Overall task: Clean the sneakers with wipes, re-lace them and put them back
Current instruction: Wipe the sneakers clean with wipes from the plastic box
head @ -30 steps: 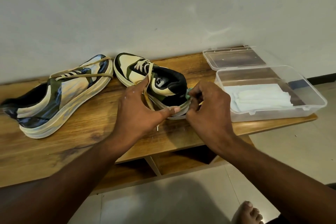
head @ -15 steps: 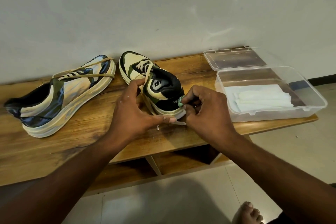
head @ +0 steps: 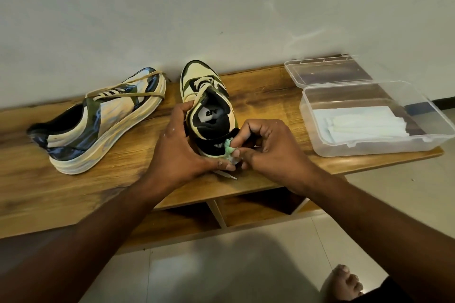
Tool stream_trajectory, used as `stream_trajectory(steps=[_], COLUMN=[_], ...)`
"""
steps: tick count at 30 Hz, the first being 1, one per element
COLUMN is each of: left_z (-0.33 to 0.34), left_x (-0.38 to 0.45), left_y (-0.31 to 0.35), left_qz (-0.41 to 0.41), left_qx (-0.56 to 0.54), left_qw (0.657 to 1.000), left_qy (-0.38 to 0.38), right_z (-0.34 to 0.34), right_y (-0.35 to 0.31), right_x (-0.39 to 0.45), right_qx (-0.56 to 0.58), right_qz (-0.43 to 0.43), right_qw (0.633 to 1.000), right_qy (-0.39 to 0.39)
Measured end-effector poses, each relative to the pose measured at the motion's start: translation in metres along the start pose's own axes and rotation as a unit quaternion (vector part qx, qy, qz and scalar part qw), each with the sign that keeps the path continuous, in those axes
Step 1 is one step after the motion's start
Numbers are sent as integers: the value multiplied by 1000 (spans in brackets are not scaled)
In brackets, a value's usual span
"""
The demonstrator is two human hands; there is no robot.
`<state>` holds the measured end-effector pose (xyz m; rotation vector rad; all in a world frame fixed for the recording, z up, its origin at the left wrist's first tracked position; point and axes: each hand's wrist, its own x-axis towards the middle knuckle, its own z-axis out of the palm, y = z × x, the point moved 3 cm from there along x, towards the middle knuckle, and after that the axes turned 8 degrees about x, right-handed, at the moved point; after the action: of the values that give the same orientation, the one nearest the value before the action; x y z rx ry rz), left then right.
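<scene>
My left hand (head: 182, 145) clamps the cream-and-olive laced sneaker (head: 209, 110) on the wooden surface (head: 123, 179) while my right hand (head: 268, 147) pinches a crumpled green wipe (head: 229, 149) against its heel; hard rubbing risks sliding it off the near edge.

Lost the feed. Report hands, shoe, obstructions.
Left hand grips right shoe. Right hand pinches green wipe at its heel. Other shoe apart; nothing blocking.

At frame centre, the left hand (head: 179, 145) grips the upright sneaker (head: 209, 106) at its heel while the right hand (head: 268, 147) pinches a crumpled green wipe (head: 230, 149) against the heel. A second sneaker (head: 98, 120) lies on the tabletop (head: 258, 96) at left; an open wipe box (head: 369, 145) sits right.
</scene>
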<state>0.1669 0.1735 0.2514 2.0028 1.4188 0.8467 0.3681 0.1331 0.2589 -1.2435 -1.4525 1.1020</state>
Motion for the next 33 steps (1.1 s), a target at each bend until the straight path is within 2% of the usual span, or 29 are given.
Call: stream_trajectory(steps=[3,7,13,19,24,29,33], left_z=[-4,-11,-18,-25,-25,-25,-24], left_x=[-2,-2,-4,-3,-3,-3,-3], left_y=[-3,-7,-12,-19,-21,-20,-21], left_qz=[9,33,59,52,48,42,31], left_qx=[20,32,18,31,33,37,37], left_qw=[1000,999,997,997,997,997,998], left_qy=[-3,-14,-37,-52,-48,-44,-45], right_z=[12,19,-9,9,15,24,13], right_y=[-2,-12,0,6,3,2,8], right_x=[3,5,21,14,3,-4,12], right_qx=[45,-12,-150,-120,-134,-155,-147], right_qz=[10,-30,-5,-14,-59,-57,-33], right_qw=[998,998,985,992,989,986,989], right_qy=[-36,-57,80,31,22,-33,9])
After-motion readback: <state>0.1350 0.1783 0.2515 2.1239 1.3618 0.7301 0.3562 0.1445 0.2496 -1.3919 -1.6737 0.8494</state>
